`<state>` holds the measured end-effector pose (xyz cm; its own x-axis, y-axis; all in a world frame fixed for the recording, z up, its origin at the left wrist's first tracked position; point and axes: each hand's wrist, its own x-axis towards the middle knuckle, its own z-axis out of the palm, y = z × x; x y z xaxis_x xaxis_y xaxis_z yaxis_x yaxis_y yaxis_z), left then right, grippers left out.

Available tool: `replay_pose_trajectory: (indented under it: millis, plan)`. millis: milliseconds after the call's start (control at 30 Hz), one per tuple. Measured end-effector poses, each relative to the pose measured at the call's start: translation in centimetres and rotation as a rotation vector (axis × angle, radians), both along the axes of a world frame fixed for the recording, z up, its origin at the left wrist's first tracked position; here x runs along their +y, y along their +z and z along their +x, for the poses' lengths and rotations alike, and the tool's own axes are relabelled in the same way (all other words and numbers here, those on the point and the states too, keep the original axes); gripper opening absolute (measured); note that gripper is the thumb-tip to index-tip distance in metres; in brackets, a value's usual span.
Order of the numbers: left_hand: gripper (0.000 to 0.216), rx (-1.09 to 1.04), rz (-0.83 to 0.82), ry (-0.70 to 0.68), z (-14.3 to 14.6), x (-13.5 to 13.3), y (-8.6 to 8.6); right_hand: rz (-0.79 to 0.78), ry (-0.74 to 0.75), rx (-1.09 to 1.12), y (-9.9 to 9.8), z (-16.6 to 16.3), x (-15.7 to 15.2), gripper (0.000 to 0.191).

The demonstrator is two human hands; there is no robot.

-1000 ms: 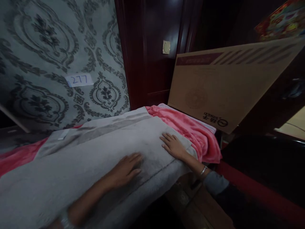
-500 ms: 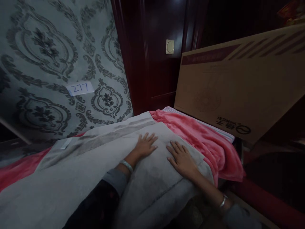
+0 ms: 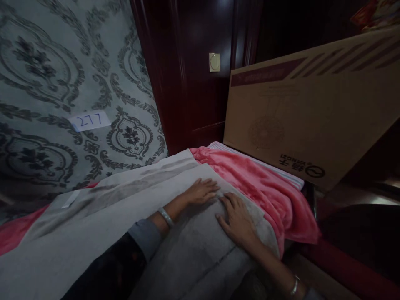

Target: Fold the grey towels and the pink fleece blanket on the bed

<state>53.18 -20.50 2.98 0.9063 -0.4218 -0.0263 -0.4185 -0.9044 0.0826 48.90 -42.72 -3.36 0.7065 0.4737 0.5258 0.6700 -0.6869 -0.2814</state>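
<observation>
Through the head camera, I'd judge the step in hand to be smoothing: flat palms, light even pressure, working the grey blanket (image 3: 184, 262) outward without dragging its edge across the pink blanket (image 3: 259, 179). My left hand (image 3: 201, 191) lies flat, fingers close together; my right hand (image 3: 240, 221) has its fingers slightly bent, thumb apart, gripping nothing that I can see. The grey blanket spreads directly beneath all the fingers; the pink one shows past its edge, beyond the right hand.
</observation>
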Motion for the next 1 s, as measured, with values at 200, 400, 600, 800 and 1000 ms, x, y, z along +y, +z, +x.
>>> replay_pose_trajectory:
  millis: [200,400,600,800,1000]
  plan:
    - [0.057,-0.043,0.005,0.203,4.0,1.6,-1.6,-0.018,0.02,0.023,0.1,-0.1,-0.1,0.041]
    - [0.056,-0.058,0.029,0.493,6.6,4.9,-0.6,-0.1,0.016,0.092,0.4,-0.1,-0.2,0.048]
    - [0.055,-0.191,0.047,0.536,5.0,3.3,1.2,-0.171,-0.005,0.163,1.0,-0.1,-0.1,0.053]
    - [0.06,-0.03,0.02,0.113,-1.4,1.4,-0.7,-0.187,0.01,0.117,0.6,0.1,-0.4,0.053]
    - [0.058,0.028,0.071,0.502,-6.3,8.8,-0.3,-0.209,0.007,0.072,0.2,0.3,-0.8,0.053]
